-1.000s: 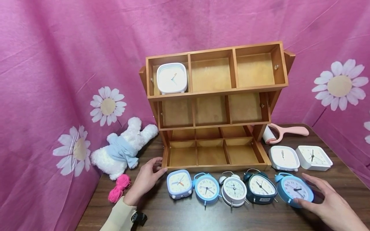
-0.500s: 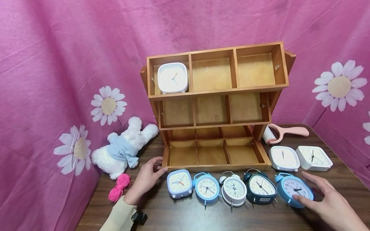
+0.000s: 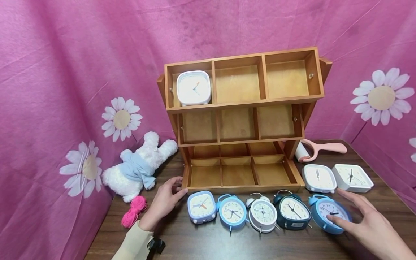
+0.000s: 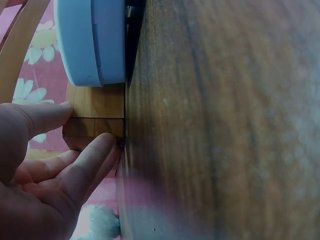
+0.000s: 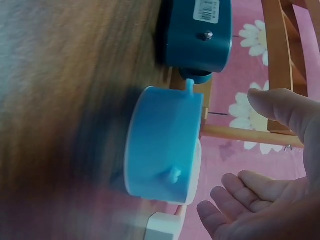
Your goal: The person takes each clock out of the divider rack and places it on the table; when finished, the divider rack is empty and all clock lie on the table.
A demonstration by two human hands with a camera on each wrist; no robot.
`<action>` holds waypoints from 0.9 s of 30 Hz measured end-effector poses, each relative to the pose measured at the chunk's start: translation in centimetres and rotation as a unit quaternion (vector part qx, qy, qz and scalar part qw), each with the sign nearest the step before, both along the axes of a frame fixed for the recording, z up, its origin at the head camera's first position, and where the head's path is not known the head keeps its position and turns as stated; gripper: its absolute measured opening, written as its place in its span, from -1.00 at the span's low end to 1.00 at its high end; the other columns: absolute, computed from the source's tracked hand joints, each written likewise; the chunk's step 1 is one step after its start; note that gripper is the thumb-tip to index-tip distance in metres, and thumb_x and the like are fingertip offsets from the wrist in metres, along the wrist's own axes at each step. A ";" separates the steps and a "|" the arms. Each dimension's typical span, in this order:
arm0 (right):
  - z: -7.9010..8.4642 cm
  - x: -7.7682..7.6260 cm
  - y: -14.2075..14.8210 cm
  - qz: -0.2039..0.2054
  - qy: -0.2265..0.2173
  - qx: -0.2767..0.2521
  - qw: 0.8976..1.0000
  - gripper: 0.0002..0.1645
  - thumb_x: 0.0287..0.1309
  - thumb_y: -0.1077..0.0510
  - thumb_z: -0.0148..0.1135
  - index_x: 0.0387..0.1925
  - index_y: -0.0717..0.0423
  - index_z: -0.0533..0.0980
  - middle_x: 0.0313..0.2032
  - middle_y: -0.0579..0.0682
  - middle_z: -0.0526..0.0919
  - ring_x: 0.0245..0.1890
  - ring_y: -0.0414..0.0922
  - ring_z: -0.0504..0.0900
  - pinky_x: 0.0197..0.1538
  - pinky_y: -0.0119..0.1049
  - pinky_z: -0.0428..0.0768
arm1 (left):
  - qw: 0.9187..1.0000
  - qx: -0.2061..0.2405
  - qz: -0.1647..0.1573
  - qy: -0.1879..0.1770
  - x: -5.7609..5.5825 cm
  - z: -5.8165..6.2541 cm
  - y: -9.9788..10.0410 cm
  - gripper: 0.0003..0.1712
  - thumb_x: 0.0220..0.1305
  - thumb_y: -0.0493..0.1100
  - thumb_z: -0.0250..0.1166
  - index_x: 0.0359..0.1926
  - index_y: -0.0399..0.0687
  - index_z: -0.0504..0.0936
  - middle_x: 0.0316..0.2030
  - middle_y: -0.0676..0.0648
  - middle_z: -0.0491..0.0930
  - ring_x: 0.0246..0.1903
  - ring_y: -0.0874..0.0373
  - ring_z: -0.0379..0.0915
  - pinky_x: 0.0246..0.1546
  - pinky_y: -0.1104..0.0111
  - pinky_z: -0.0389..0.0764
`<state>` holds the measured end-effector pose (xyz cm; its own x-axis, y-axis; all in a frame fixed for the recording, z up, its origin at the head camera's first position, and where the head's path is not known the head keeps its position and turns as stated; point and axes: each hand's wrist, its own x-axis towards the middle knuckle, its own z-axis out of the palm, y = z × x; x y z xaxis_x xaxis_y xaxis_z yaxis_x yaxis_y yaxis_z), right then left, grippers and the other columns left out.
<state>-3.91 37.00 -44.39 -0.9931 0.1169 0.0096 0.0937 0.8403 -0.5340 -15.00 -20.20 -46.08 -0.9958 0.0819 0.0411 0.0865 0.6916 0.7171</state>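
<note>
My left hand (image 3: 162, 203) holds the lower left front corner of a tiered wooden shelf (image 3: 243, 189), its thumb at the front and its fingers along the side, as the left wrist view (image 4: 95, 127) shows. My right hand (image 3: 373, 225) hovers with spread fingers over a round blue alarm clock (image 3: 327, 208) at the right end of the front row. In the right wrist view that blue clock (image 5: 162, 142) lies face up, apart from the fingers. Left of it lie a dark green alarm clock (image 3: 294, 209), a white twin-bell clock (image 3: 262, 213), another blue clock (image 3: 232, 213) and a lavender clock (image 3: 201, 206).
A white clock (image 3: 193, 88) sits in the shelf's top left compartment. Two white clocks (image 3: 319, 177) (image 3: 352, 177) and a pink-handled lint roller (image 3: 329, 147) lie right of the shelf. A white plush toy (image 3: 138, 168) and pink yarn (image 3: 134, 212) lie left.
The right hand shifts slightly to the left, its thumb moving further over the blue clock's face. My left hand keeps its place on the shelf corner.
</note>
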 end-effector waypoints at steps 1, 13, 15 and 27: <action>0.1 -0.1 -0.1 -0.001 0.001 -0.003 1.000 0.17 0.35 -0.18 0.61 0.67 0.32 0.24 0.49 0.63 0.27 0.27 0.74 0.49 0.03 0.34 0.64 | 1.000 -0.001 0.001 0.000 0.0 0.0 0.0 -0.51 0.51 -0.15 0.52 0.34 -0.20 0.67 0.15 -0.24 0.80 0.02 -0.02 0.82 0.05 0.05 0.83; 2.2 -1.4 -2.3 0.020 0.035 -0.059 0.997 0.10 0.40 -0.15 0.58 0.75 0.04 0.24 0.61 0.43 0.32 0.40 0.34 0.44 -0.10 -0.61 0.40 | 1.000 -0.005 0.005 -0.004 0.0 0.1 0.1 -0.51 0.51 -0.13 0.52 0.34 -0.19 0.68 0.14 -0.22 0.81 0.02 -0.01 0.82 0.02 0.10 0.82; 2.7 -1.8 -2.8 0.031 0.050 -0.067 0.996 0.10 0.37 -0.12 0.61 0.74 0.03 0.26 0.59 0.42 0.34 0.41 0.29 0.46 -0.07 -0.64 0.41 | 1.000 -0.005 0.005 -0.004 0.0 0.1 0.1 -0.50 0.51 -0.13 0.52 0.35 -0.19 0.67 0.14 -0.22 0.81 0.02 -0.01 0.82 0.02 0.10 0.83; 6.2 -4.2 -7.4 0.102 0.165 -0.120 0.974 -0.02 0.23 0.12 0.71 0.62 -0.15 0.46 0.44 -0.36 0.50 0.28 -0.77 0.33 0.23 -0.92 0.24 | 1.000 -0.004 0.003 -0.005 0.0 0.1 0.1 -0.51 0.51 -0.14 0.52 0.34 -0.20 0.67 0.16 -0.24 0.80 0.03 -0.02 0.81 0.02 0.08 0.83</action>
